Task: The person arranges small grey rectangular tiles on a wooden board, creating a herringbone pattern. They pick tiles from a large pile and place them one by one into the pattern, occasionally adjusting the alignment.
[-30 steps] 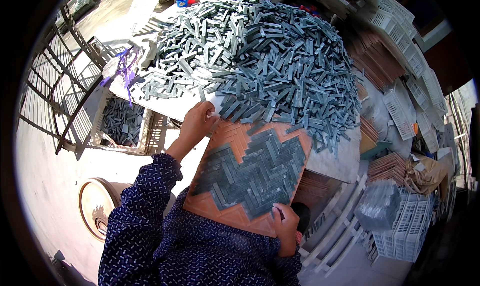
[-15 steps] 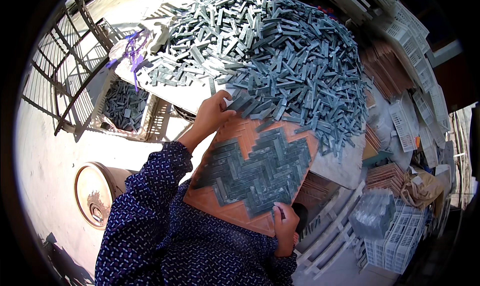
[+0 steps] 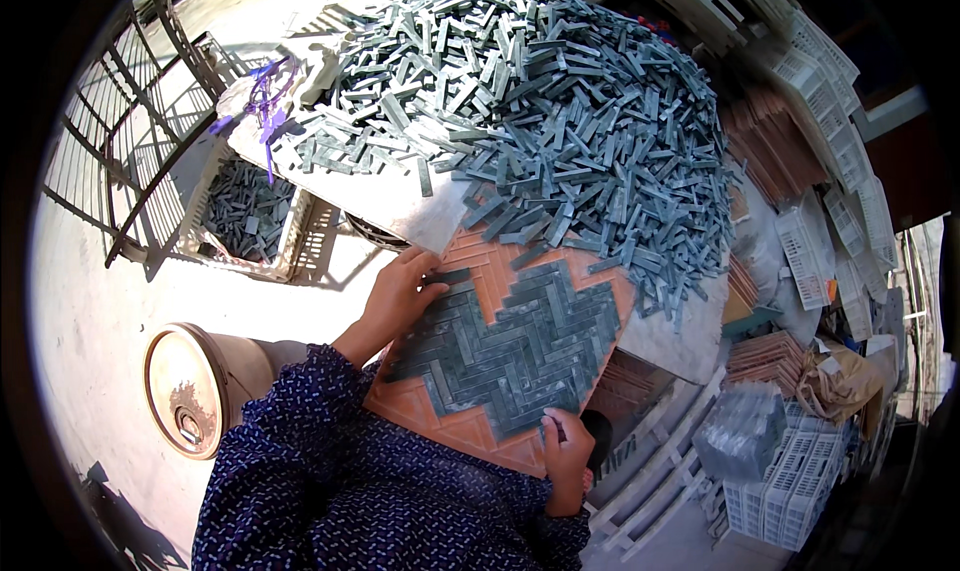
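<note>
An orange-brown mould board (image 3: 408,396) rests at a tilt in front of me, its far edge against the heap. Narrow dark grey-green tile strips (image 3: 520,336) lie in its grooves in a herringbone pattern. At the board's upper left edge, my left hand (image 3: 397,296) pinches a tile strip (image 3: 456,275) at the border of the pattern. My right hand (image 3: 568,449) is closed at the lower right edge, thumb and fingertips at the last strips. What sits between those fingers is too small to make out. Bare orange grooves show along the upper and lower left parts.
A large heap of loose tile strips (image 3: 560,101) covers the table (image 3: 680,346) beyond the board. Left stand a crate of strips (image 3: 290,246), a round bucket (image 3: 190,391) and a metal rack (image 3: 130,141). Right are stacked white plastic crates (image 3: 780,491) and brown boards (image 3: 765,361).
My left hand has come down from the heap's near edge to the board's upper left, bringing a tile strip. My right hand has stayed nearly in place.
</note>
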Tool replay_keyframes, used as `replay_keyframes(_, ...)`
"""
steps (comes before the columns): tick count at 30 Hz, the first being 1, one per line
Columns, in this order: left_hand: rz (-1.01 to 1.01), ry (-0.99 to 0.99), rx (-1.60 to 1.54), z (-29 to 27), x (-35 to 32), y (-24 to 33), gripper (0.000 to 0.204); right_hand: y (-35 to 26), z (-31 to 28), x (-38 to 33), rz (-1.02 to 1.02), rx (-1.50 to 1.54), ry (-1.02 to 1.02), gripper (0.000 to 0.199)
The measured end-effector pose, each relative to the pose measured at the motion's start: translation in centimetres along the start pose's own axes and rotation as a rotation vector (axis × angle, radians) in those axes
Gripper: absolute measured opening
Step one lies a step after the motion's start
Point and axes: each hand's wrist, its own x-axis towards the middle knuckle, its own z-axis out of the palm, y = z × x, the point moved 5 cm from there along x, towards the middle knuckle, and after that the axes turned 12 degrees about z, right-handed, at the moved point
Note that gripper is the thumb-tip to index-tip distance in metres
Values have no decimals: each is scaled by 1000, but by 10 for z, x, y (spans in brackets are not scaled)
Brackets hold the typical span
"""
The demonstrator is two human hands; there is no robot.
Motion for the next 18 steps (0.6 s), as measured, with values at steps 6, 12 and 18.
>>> replay_keyframes(6, 124, 62, 26, 3, -2, -3, 10, -1, 0, 0, -12, 8, 1, 13)
replay_keyframes(12, 174, 98, 53, 12, 11, 3, 6, 3, 4, -1, -102, -3, 22, 12)
replay_keyframes(18, 59, 146, 3, -9, 4, 2, 5, -1, -3, -2, -38, -2, 38, 13)
